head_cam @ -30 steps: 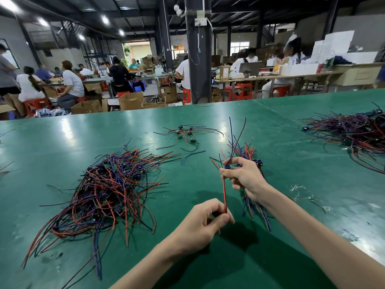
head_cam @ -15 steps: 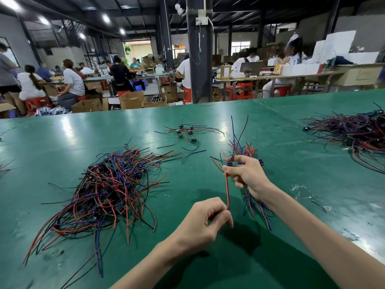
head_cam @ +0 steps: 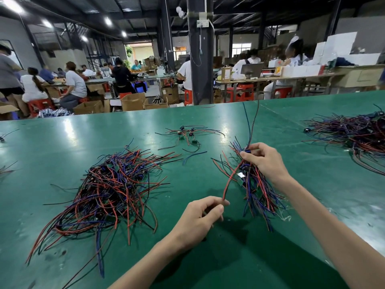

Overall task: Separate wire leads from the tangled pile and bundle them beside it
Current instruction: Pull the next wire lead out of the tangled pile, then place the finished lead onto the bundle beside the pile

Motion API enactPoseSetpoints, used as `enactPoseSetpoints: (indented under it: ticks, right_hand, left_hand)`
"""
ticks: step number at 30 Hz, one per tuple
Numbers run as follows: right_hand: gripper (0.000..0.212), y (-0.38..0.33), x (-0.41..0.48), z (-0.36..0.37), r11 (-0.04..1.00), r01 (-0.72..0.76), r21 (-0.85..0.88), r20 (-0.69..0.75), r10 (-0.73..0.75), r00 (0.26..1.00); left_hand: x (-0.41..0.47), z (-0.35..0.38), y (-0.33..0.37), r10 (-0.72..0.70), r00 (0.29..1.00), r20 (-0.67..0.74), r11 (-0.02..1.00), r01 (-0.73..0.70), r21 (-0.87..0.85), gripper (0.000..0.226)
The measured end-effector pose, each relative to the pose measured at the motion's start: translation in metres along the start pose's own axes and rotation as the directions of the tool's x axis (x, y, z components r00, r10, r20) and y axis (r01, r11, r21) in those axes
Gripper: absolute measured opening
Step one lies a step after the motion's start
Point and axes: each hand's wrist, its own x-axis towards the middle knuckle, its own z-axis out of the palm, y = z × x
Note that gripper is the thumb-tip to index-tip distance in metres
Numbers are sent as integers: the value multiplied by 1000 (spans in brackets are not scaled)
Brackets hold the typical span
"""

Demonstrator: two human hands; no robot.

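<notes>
Right hand [head_cam: 264, 161] had shifted rightward with its gripped bundle [head_cam: 256, 184], slanting the red lead [head_cam: 229, 181]. Left hand [head_cam: 200, 217] pinched that lead's lower end, beside the pile [head_cam: 108, 188].

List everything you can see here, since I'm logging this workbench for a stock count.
table: one, green, across the foreground.
tangled pile: one, red, blue and black, on the table left of centre.
bundle: one, red, blue and black, right of the tangled pile, gripped by the right hand.
red wire: one, red, running from the bundle to the left hand.
small cluster: one, mixed colours, far centre of the table.
second pile: one, mixed colours, table's right edge.
cardboard boxes: several, brown, on the floor beyond the table.
stools: several, red, by the far benches.
workers: several, seated at far benches.
left hand: one, pinches the red wire's near end.
right hand: one, grips the bundle's top.
</notes>
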Motion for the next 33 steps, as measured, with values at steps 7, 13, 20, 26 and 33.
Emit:
enactPoseSetpoints:
  ticks: [7,13,20,26,33]
  right_hand:
    - [32,21,11,-9,938,44,-343,27,-37,999]
    - [32,37,14,-3,827,-27,-562,-18,21,1000]
    - [38,34,4,12,679,113,-725,-2,-166,986]
    - [32,35,0,17,649,163,-743,70,-167,984]
    - [40,40,3,15,668,190,-720,157,-109,982]
  left_hand:
    - [1,-1,-4,-23,1000,16,999,23,28,19]
    - [1,-3,-4,-35,998,55,999,34,29,20]
    - [4,-6,-6,-32,999,30,999,31,32,20]
    - [6,-12,-12,62,998,-30,965,-52,256,19]
    - [8,-22,-16,173,984,-45,845,-125,521,23]
